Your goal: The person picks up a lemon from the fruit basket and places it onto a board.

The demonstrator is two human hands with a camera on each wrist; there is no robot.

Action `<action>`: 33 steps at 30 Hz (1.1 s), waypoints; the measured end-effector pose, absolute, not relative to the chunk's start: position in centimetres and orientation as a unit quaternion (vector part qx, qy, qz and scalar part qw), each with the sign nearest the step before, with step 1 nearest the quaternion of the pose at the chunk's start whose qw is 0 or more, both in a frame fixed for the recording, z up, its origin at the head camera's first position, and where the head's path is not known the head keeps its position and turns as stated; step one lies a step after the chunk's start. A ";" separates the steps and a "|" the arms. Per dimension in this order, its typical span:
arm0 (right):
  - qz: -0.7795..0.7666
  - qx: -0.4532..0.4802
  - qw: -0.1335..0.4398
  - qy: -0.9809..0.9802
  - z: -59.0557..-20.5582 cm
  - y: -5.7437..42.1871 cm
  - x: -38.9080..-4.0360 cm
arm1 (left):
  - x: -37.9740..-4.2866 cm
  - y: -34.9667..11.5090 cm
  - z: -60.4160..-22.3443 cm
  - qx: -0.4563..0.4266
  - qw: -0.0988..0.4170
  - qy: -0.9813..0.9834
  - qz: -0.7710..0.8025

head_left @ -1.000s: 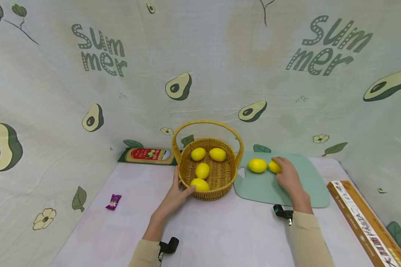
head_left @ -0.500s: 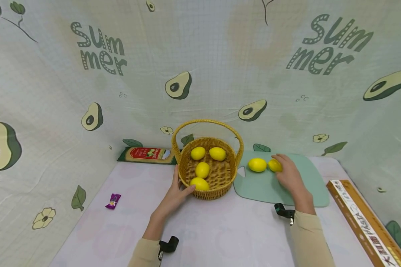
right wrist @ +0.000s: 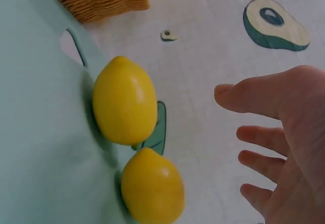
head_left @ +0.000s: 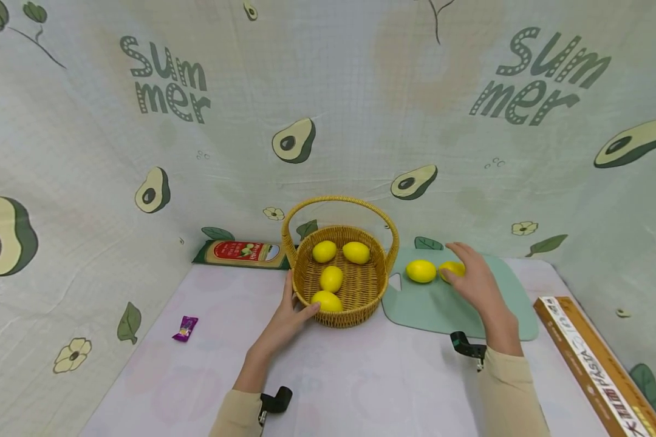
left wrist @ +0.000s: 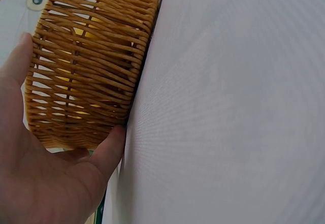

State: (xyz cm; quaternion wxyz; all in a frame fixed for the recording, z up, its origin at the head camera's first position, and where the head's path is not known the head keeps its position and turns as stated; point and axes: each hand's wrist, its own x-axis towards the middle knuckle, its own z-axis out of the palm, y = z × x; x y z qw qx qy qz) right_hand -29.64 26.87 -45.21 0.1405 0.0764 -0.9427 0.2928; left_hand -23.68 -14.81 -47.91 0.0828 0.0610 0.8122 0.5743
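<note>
A wicker basket (head_left: 339,321) with a tall arched handle stands mid-table and holds several lemons (head_left: 331,280). My left hand (head_left: 281,325) holds its near left side, thumb along the front and fingers around the left wall; the left wrist view shows the hand against the weave (left wrist: 91,66). On the pale green cutting board (head_left: 432,312) lie two lemons, a left one (head_left: 421,271) and a right one (head_left: 449,267). My right hand (head_left: 475,282) hovers over the right lemon, partly covering it. In the right wrist view, the fingers are spread and apart from both lemons (right wrist: 124,102).
A green packet with a red label (head_left: 246,254) lies left of the basket at the back. A small purple wrapped sweet (head_left: 185,328) is on the left of the table. A long pasta box (head_left: 596,364) lies along the right edge. A printed cloth hangs behind.
My right hand has released the right-hand lemon: its fingers have spread and lifted off, and the hand has drawn slightly right. My left hand and the basket stay put.
</note>
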 end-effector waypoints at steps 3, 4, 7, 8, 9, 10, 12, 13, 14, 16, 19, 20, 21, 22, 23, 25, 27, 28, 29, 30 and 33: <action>0.295 0.087 0.156 -0.939 -44.5 26.3 -29.3 | -23.7 -14.8 -48.0 0.059 0.080 0.814 0.573; 0.295 0.091 0.159 -0.938 -44.2 26.2 -29.2 | -23.7 -14.8 -48.0 0.059 0.079 0.814 0.573; 0.298 0.100 0.165 -0.935 -43.2 25.5 -28.7 | -23.7 -14.8 -48.0 0.058 0.078 0.814 0.572; 0.300 0.103 0.166 -0.934 -42.9 25.2 -28.5 | -23.7 -14.8 -48.0 0.058 0.078 0.814 0.573; 0.302 0.106 0.166 -0.933 -42.6 24.9 -28.3 | -23.7 -14.8 -48.0 0.059 0.079 0.814 0.572; 0.305 0.111 0.167 -0.931 -42.3 24.7 -28.1 | -23.7 -14.8 -47.9 0.059 0.080 0.814 0.573; 0.310 0.120 0.167 -0.928 -41.8 24.2 -27.8 | -23.7 -14.8 -47.9 0.059 0.081 0.814 0.573; 0.311 0.125 0.168 -0.927 -41.6 24.0 -27.6 | -23.7 -14.8 -47.8 0.059 0.082 0.813 0.573; 0.310 0.129 0.168 -0.927 -41.4 23.8 -27.5 | -23.6 -14.8 -47.8 0.060 0.082 0.813 0.573; 0.309 0.139 0.168 -0.926 -41.0 23.4 -27.2 | -23.6 -14.8 -47.7 0.060 0.083 0.813 0.573; 0.308 0.155 0.165 -0.924 -40.6 22.7 -26.8 | -23.6 -14.7 -47.7 0.061 0.083 0.813 0.573; 0.306 0.161 0.165 -0.924 -40.5 22.4 -26.6 | -23.6 -14.7 -47.7 0.061 0.083 0.814 0.572; 0.307 0.169 0.165 -0.922 -40.4 22.1 -26.5 | -23.5 -14.7 -47.7 0.061 0.083 0.814 0.572; 0.307 0.177 0.164 -0.920 -40.3 21.8 -26.4 | -23.5 -14.7 -47.7 0.061 0.083 0.813 0.573; 0.307 0.184 0.164 -0.919 -40.1 21.5 -26.3 | -23.5 -14.7 -47.7 0.061 0.083 0.812 0.574; 0.309 0.193 0.163 -0.917 -39.9 20.7 -26.0 | -23.5 -14.7 -47.7 0.062 0.084 0.811 0.576; 0.310 0.202 0.160 -0.915 -39.7 20.0 -25.7 | -23.5 -14.8 -47.7 0.063 0.083 0.810 0.577; 0.310 0.206 0.157 -0.915 -39.7 19.6 -25.5 | -23.5 -14.8 -47.7 0.063 0.083 0.810 0.578; 0.307 0.210 0.155 -0.915 -39.7 19.2 -25.5 | -23.5 -14.8 -47.7 0.063 0.084 0.810 0.577; 0.303 0.215 0.154 -0.916 -39.8 18.8 -25.4 | -23.6 -14.8 -47.8 0.063 0.084 0.810 0.576; 0.283 0.232 0.165 -0.916 -40.0 18.0 -25.5 | -23.6 -14.8 -47.8 0.064 0.083 0.810 0.577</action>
